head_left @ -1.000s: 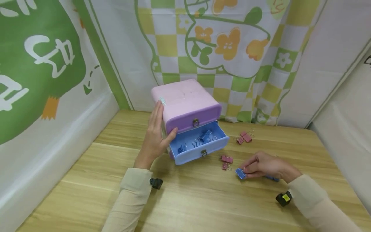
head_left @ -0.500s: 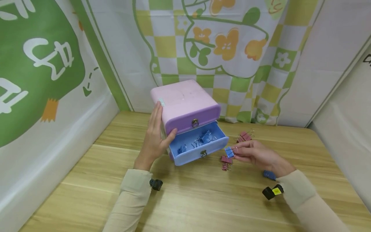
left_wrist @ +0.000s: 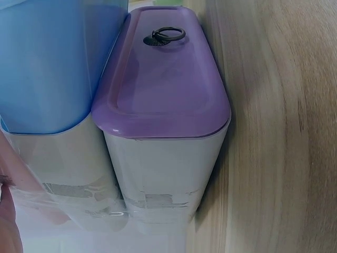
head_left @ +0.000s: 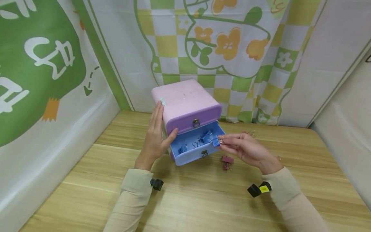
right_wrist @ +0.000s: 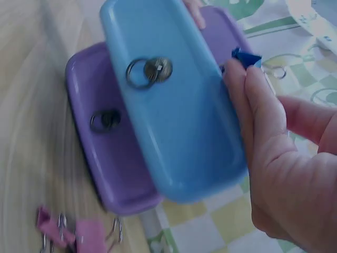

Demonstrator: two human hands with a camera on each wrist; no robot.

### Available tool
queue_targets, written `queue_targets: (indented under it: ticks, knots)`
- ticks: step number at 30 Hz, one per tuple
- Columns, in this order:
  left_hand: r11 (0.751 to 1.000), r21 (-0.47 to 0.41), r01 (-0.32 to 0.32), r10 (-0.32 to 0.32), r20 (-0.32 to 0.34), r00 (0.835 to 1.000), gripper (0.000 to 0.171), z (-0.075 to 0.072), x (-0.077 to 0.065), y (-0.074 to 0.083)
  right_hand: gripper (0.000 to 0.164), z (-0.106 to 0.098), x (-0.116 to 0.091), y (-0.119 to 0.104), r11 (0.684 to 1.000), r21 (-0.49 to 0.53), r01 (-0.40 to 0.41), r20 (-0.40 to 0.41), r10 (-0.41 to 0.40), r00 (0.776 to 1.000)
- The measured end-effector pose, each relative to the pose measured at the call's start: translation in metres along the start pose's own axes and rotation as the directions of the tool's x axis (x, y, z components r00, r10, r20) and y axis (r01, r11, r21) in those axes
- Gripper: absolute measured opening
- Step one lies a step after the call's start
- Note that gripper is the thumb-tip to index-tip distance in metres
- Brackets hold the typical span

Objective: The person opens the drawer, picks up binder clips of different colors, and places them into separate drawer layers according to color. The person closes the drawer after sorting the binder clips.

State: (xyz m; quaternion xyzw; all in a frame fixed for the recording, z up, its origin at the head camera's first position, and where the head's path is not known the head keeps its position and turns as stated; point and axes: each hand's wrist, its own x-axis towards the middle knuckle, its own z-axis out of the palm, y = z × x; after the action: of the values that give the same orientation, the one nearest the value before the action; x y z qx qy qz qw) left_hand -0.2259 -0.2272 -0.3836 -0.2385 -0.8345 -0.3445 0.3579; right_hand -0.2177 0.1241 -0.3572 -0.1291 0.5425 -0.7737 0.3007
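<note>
A small pink-topped drawer box (head_left: 185,96) has its blue middle drawer (head_left: 188,158) pulled out, with several blue binder clips (head_left: 206,137) inside. My left hand (head_left: 155,137) lies along the box's left side, fingers straight, thumb at the front corner. Between thumb and fingers, my right hand (head_left: 247,149) pinches another blue binder clip (head_left: 216,141) by its wire handles, over the right end of the open drawer. In the right wrist view that clip (right_wrist: 246,58) shows just past the fingertips, beside the drawer front. The lower purple drawer (left_wrist: 163,79) is closed.
Pink binder clips (head_left: 227,162) lie on the wooden table (head_left: 203,199) right of the box. More pink ones behind the right hand are mostly covered, only wire handles (head_left: 252,132) showing. A checkered curtain (head_left: 226,93) hangs behind the box.
My right hand has carried the blue binder clip up and left from the table to over the drawer. Its forearm now hides the blue clip left on the table. The left hand stays put.
</note>
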Motion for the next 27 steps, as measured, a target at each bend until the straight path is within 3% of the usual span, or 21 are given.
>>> queue_targets:
  ticks: [6, 11, 19, 22, 27]
  knots:
    - [1.0, -0.011, -0.004, 0.004, -0.001, 1.0, 0.091, 0.001, 0.0, 0.002, 0.037, 0.011, 0.005, -0.001, 0.999, 0.052, 0.012, -0.077, -0.008, 0.997]
    - [1.0, -0.013, -0.01, 0.01, -0.012, 1.0, 0.092, 0.001, 0.0, 0.002, 0.056, 0.019, 0.01, -0.003, 0.997, 0.07, 0.021, -0.06, -0.017, 0.998]
    - [1.0, -0.013, -0.013, 0.012, -0.016, 1.0, 0.092, 0.003, -0.001, 0.0, 0.052, 0.023, 0.009, -0.002, 0.988, 0.149, 0.048, -0.027, -0.045, 0.999]
    - [1.0, -0.008, -0.011, 0.011, -0.011, 1.0, 0.092, 0.004, -0.001, 0.0, 0.046, 0.02, 0.006, -0.004, 0.989, 0.127, 0.076, -0.009, -0.076, 0.997]
    - [1.0, -0.01, -0.008, 0.008, -0.009, 1.0, 0.092, 0.003, 0.001, 0.0, 0.03, 0.01, -0.008, -0.015, 0.98, -0.011, 0.199, 0.028, -0.198, 0.98]
